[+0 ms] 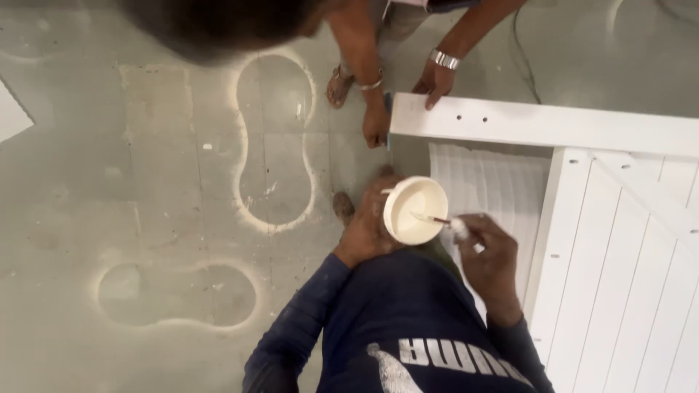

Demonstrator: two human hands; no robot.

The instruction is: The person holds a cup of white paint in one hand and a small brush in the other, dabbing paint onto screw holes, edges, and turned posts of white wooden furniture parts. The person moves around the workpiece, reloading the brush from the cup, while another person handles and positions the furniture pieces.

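My left hand [366, 227] holds a round white bowl [413, 209] with white paint or paste inside. My right hand [489, 251] grips a thin brush or stick [429, 217] whose tip dips into the bowl, and a bit of white rag shows at its fingers. Both hands hover over the left end of a white slatted door panel [619, 255] lying on the floor. Another person bends over at the top and rests both hands [434, 84] on the panel's white top rail [539, 124].
The grey concrete floor [145, 182] bears pale peanut-shaped dust outlines [275, 142]. The other person's sandalled foot [339, 84] stands near the rail's end. A dark cable [520, 58] runs across the floor at the top right.
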